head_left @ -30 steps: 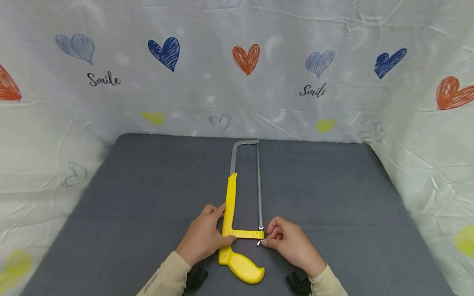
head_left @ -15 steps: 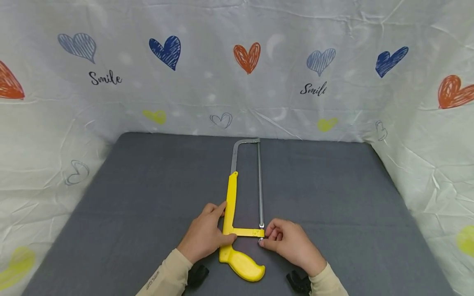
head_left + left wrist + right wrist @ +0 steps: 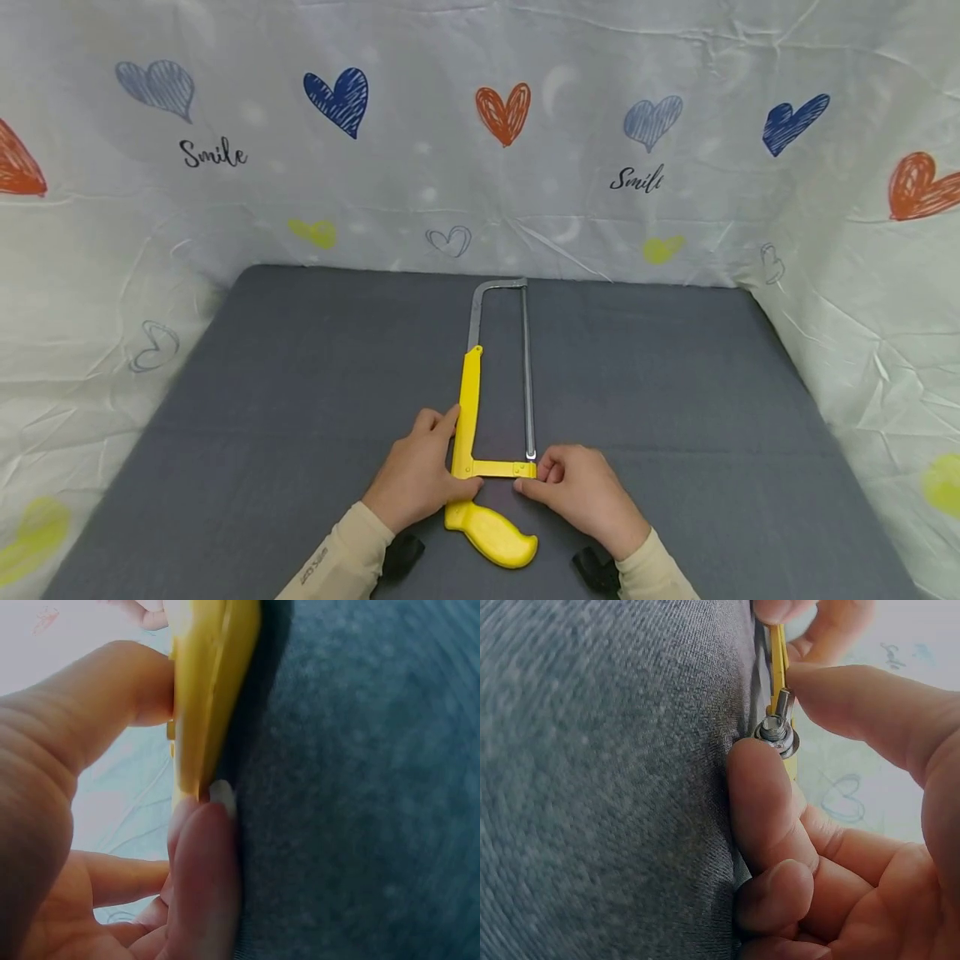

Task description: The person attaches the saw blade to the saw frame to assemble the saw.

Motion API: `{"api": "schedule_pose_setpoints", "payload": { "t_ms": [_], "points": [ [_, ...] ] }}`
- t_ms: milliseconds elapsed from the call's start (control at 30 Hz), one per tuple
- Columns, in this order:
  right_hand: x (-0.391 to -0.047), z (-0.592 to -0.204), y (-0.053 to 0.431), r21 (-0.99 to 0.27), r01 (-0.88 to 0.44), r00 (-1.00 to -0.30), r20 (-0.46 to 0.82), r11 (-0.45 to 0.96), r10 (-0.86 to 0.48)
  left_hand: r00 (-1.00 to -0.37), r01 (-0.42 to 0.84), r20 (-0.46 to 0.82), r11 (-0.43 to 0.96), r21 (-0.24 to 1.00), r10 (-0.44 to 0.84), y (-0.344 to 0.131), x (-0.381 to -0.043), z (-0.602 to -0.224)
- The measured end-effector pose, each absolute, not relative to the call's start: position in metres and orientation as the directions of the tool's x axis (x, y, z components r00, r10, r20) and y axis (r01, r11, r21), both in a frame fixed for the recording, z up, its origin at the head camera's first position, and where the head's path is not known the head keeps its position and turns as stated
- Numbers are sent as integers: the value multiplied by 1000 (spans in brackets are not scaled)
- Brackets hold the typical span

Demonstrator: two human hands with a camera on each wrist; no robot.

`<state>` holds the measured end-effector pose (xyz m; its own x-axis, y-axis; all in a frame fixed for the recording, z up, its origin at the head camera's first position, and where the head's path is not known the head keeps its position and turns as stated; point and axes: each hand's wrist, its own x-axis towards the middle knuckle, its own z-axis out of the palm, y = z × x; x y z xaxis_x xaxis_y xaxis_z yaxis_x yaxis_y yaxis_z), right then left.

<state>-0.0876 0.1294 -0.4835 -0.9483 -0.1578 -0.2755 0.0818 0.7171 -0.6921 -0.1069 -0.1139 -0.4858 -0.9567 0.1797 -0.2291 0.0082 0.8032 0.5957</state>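
Observation:
A hacksaw [image 3: 468, 400] with a yellow frame and handle lies on the grey cloth, its blade side to the right. My left hand [image 3: 416, 471] holds the yellow frame just above the handle, thumb on top and fingers along the outer side; the left wrist view shows the yellow frame [image 3: 206, 682] between thumb and fingers. At the lower end of the blade [image 3: 527, 375], my right hand [image 3: 588, 496] pinches a small metal wing nut [image 3: 775, 727] on a threaded bolt. The thumb touches one wing, and the index fingertip lies against the other side. In the head view the thumb hides the nut.
Dark grey cloth [image 3: 337, 358] covers the table around the saw. A white curtain [image 3: 420, 183] printed with hearts stands behind and at both sides. Black wrist straps [image 3: 401, 557] show near both sleeves.
My right thumb has moved left across the wing nut, which has turned and gone out of sight in the head view. The left hand and hacksaw stay in place.

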Motion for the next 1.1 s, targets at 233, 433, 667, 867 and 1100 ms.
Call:
{"api": "schedule_pose_setpoints", "payload": {
  "t_ms": [233,433,667,867,1100],
  "points": [
    [-88,-485,130,-697,74,-948,-272,713,-167,-959,16,-217,796,605,184,-115,-108,-485],
    [-89,-485,132,-709,61,-946,-265,702,-185,-958,12,-221,791,612,185,-115,-107,-485],
    [-91,-488,135,-718,34,-944,-252,695,-214,-958,23,-213,796,605,190,-115,-109,-487],
    [-92,-488,139,-748,8,-938,-236,663,-255,-959,26,-210,799,601,189,-116,-112,-487],
    [-91,-489,142,-763,-9,-931,-230,647,-285,-960,19,-213,801,598,182,-115,-109,-487]
  ]
}}
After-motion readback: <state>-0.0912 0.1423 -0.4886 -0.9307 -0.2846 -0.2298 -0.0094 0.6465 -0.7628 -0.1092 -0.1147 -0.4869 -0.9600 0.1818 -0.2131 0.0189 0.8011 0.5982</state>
